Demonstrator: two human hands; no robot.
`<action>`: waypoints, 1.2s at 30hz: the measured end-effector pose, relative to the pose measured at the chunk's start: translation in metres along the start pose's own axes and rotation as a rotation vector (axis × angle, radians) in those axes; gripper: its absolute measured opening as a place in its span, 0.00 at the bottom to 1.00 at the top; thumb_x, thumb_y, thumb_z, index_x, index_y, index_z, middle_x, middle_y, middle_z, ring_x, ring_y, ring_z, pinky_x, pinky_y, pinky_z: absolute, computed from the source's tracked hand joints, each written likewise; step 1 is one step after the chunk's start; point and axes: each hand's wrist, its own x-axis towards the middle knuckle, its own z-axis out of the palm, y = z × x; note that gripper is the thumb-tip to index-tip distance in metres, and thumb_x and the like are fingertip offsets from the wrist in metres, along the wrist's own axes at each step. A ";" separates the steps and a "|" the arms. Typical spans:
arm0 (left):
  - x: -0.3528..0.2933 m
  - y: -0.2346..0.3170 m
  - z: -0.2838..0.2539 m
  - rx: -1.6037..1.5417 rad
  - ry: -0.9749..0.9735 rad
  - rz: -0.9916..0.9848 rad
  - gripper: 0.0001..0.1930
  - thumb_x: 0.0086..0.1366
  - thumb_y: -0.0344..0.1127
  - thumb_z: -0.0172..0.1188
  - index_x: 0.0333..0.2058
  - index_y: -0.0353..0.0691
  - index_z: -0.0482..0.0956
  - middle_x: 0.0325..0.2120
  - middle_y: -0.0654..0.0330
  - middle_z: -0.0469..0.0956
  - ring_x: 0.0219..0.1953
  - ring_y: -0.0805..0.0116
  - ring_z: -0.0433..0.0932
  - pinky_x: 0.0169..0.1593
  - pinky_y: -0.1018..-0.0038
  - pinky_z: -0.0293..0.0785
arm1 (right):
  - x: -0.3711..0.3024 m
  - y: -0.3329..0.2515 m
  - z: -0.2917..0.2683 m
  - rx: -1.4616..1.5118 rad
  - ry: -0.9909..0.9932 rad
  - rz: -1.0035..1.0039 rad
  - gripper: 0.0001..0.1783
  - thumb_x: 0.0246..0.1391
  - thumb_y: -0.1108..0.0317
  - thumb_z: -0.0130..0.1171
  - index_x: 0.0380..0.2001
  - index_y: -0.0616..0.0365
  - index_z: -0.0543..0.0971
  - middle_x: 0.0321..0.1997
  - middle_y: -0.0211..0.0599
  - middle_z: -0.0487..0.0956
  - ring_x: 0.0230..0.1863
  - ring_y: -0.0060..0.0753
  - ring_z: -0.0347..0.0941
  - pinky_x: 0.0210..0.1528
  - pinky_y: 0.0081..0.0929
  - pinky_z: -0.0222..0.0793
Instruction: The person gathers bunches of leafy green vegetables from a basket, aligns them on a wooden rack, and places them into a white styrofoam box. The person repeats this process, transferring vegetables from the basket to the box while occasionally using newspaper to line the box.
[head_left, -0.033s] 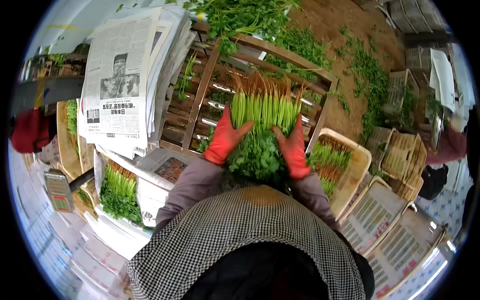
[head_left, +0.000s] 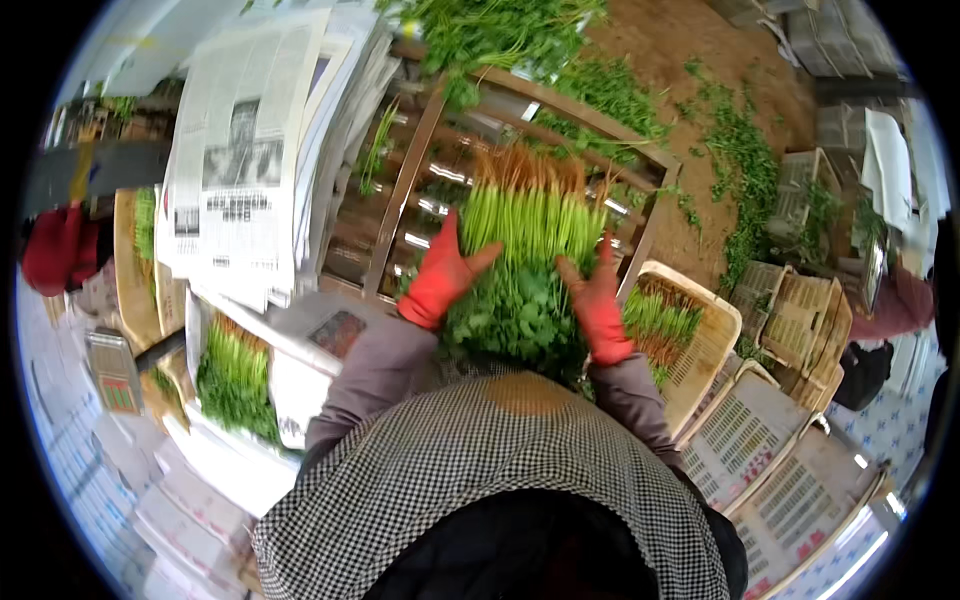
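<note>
A broad bunch of cilantro lies in front of me, brown roots pointing away, pale green stems in the middle and dark leaves toward my body. It rests on a slatted metal rack. At its left side is my left hand in a red glove, fingers stretched out and thumb reaching toward the stems. My right hand, also red-gloved, stands at the right side with thumb and fingers spread. Neither hand is closed round the bunch; the fingers' undersides are partly hidden.
A stack of newspapers stands left of the rack. Below it, a white-lined box holds more bunches, beside a small scale. A plastic crate with bunches stands at right. Loose greens lie beyond the rack.
My hands have drawn slightly apart, the left one outward and down, the right one a little to the right. The bunch stays on the rack.
</note>
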 end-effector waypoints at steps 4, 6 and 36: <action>-0.009 -0.040 -0.031 0.239 0.045 0.061 0.43 0.62 0.58 0.64 0.63 0.29 0.62 0.45 0.36 0.79 0.48 0.39 0.78 0.51 0.56 0.74 | 0.009 0.014 -0.044 0.235 -0.296 0.266 0.45 0.63 0.49 0.59 0.71 0.66 0.54 0.69 0.54 0.64 0.70 0.44 0.61 0.68 0.34 0.59; -0.016 0.026 -0.035 0.117 -0.156 -0.106 0.41 0.61 0.57 0.65 0.63 0.31 0.64 0.46 0.37 0.78 0.49 0.42 0.78 0.52 0.58 0.74 | 0.007 0.060 -0.020 0.277 -0.290 0.274 0.43 0.64 0.51 0.58 0.71 0.66 0.55 0.68 0.50 0.66 0.68 0.40 0.63 0.65 0.31 0.61; -0.386 -0.330 -0.408 0.149 -0.145 0.176 0.55 0.40 0.47 0.82 0.64 0.32 0.62 0.53 0.47 0.76 0.54 0.54 0.76 0.58 0.65 0.70 | -0.442 -0.162 0.411 1.048 -1.362 0.634 0.34 0.64 0.53 0.60 0.67 0.56 0.63 0.64 0.35 0.71 0.63 0.35 0.68 0.66 0.38 0.64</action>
